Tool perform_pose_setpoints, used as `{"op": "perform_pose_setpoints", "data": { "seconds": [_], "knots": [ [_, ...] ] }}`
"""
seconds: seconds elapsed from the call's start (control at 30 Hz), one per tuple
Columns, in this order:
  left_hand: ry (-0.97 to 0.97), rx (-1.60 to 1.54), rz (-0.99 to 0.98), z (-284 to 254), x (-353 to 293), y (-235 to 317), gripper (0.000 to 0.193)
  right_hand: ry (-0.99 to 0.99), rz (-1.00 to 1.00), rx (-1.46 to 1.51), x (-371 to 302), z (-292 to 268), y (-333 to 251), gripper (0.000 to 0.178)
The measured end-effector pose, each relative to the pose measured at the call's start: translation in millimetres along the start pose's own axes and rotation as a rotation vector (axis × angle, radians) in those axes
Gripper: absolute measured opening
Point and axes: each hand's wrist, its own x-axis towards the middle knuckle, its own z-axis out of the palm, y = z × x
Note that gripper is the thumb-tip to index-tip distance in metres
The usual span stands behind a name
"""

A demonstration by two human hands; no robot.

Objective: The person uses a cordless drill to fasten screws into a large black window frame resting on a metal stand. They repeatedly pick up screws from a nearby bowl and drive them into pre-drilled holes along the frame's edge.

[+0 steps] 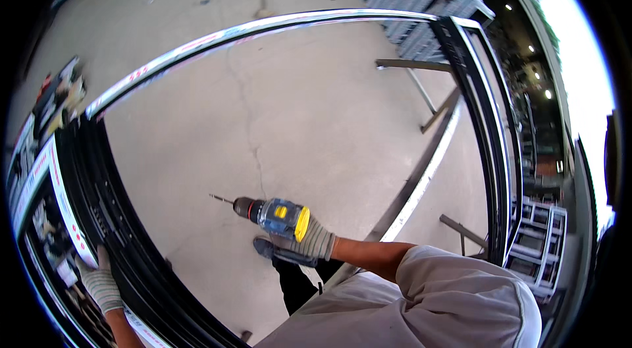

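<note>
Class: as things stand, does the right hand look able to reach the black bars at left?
Probably yes: the right hand holds a drill pointing left, and nothing visible blocks the way to the black bars, though depth is unclear.

drill (271, 214) blue-grey, yellow; gloves (321, 241) pale, grey-striped; frame (122, 210) black, white-edged; shirt (461, 292) pale.

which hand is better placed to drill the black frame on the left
Likely the right hand: it holds the drill, its bit pointing leftward. The left hand is on the black frame, without a tool.
</note>
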Motion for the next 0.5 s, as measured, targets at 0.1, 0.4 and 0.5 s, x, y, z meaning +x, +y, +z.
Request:
{"op": "perform_pose_setpoints", "data": {
  "seconds": [0.1,0.4,0.5],
  "knots": [
    [-0.002,0.392,-0.041,9,-29,65,0.076,0.059,0.17,0.136,-57,-2,-2,0.013],
    [0.153,0.67,0.381,15,-106,106,0.065,0.354,0.185,-0.003,-198,-86,-73,0.016],
    [-0.109,0.126,0.468,63,-220,141,0.056,0.406,0.248,0.101,-222,-89,-65,0.015]
  ]
}}
